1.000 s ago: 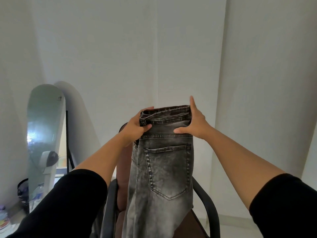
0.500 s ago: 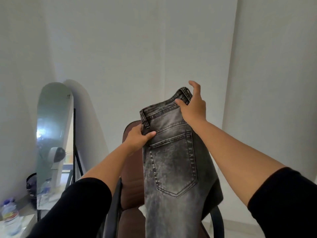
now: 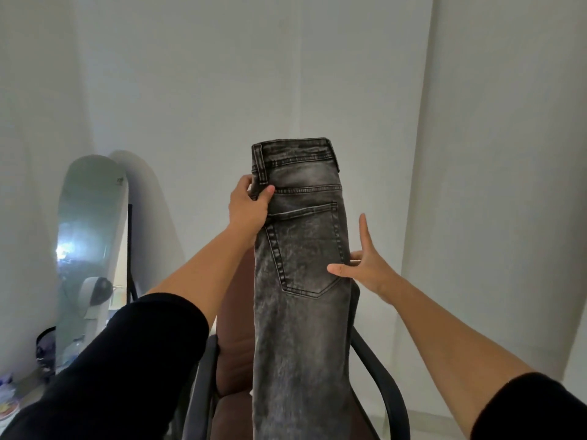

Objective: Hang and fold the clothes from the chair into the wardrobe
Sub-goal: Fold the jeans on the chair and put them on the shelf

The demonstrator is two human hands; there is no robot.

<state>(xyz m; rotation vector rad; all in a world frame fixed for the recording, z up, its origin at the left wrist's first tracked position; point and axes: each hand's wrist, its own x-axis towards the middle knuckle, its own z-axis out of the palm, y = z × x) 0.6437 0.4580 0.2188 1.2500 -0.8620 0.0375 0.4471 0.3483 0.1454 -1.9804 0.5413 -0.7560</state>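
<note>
A pair of grey washed jeans (image 3: 301,312) hangs upright in front of me, folded lengthwise, its back pocket facing me and its waistband on top. My left hand (image 3: 251,206) grips the jeans' left edge just below the waistband. My right hand (image 3: 365,268) touches their right edge at pocket height: thumb on the front, forefinger stretched upward, the other fingers hidden behind the cloth. Behind the jeans stands the brown chair (image 3: 235,328) with dark armrests (image 3: 384,376). The wardrobe is out of view.
A tall rounded mirror (image 3: 90,249) leans against the white wall on the left. Below it are bottles and small items (image 3: 9,395) on a low surface. White walls meet in a corner to the right.
The jeans have been raised and straightened. My left hand went up with the left edge. My right hand left the waistband and dropped to the right edge at pocket height.
</note>
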